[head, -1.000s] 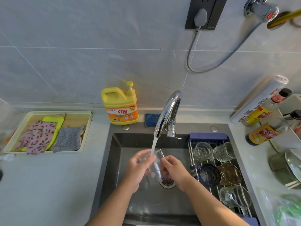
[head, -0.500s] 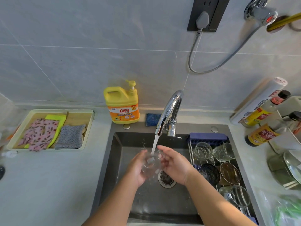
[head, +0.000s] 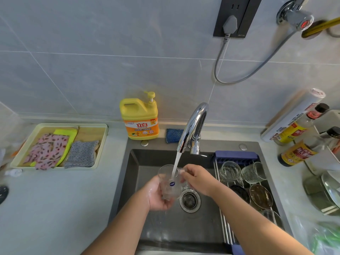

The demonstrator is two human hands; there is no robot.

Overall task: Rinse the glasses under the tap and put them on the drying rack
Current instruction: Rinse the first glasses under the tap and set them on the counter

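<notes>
Water (head: 176, 161) runs from the tap (head: 193, 124) into a clear glass (head: 168, 182), which is held upright directly under the spout, over the sink (head: 135, 162). The left hand (head: 157, 196) grips the glass round its base. The right hand (head: 197, 179) pinches its rim on the side right of the tap. To the right of the tap, the drying rack (head: 227, 229) already carries two glasses (head: 230, 170) at its end nearest the tap. Two dark bowls (head: 260, 196) come next, with another glass (head: 271, 217) farthest from the tap. The task seems well along: this glass is mid-rinse and not yet racked. No waiting glasses show to the left of the tap, though I cannot tell whether this one is the last.
</notes>
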